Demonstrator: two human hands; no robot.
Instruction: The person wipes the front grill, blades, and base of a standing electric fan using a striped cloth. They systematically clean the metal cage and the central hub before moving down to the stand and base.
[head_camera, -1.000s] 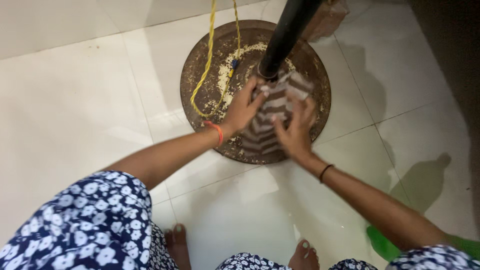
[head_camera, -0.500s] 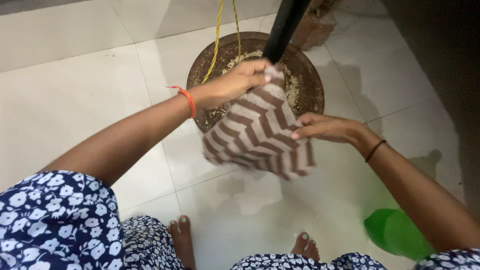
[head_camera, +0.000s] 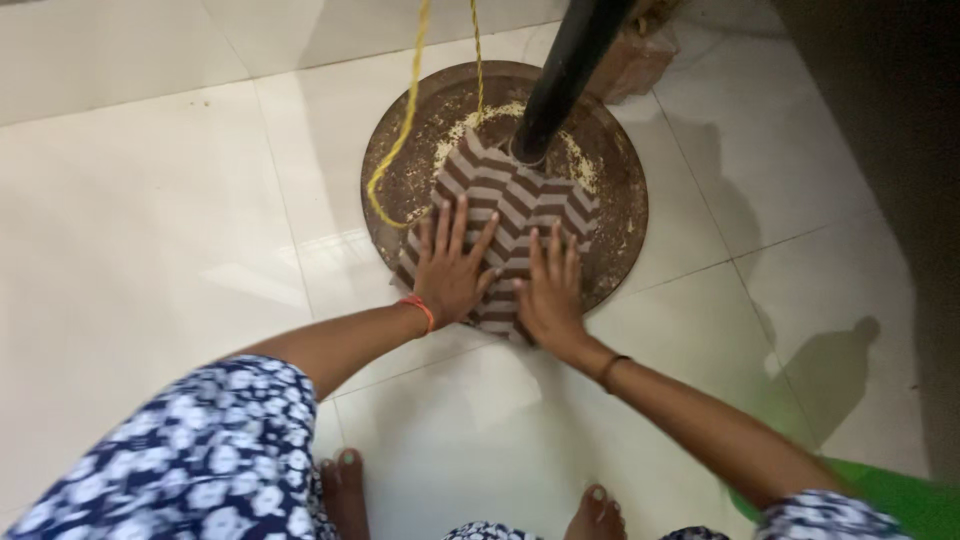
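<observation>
While both hands press down with palms flat, the striped cloth lies spread on the round rusty plate, directly in front of the person and just short of the black pole that rises from the plate's centre. The left hand rests on the near-left part of the cloth, fingers spread wide and pointing away from the body; it grips nothing. The right hand rests on the near-right part, fingers extended and closer together, likewise gripping nothing. The two hands lie side by side, thumbs nearly touching, and are about equally near the cloth's middle.

The cloth extends from under the palms toward the pole, so its free portion lies ahead of the fingertips, not beside them. Its far corner reaches the foot of the pole; its near edge overhangs the rim of the plate onto the white tiled floor. The stripes form a zigzag pattern in brown and pale bands. The cloth's outline is irregular, with the longer run from near edge to far corner.

A yellow cord hangs down to the left of the pole and loops onto the plate, just beside the cloth's left edge and near the left hand's fingertips. A green object sits at the lower right, well apart from both hands.
</observation>
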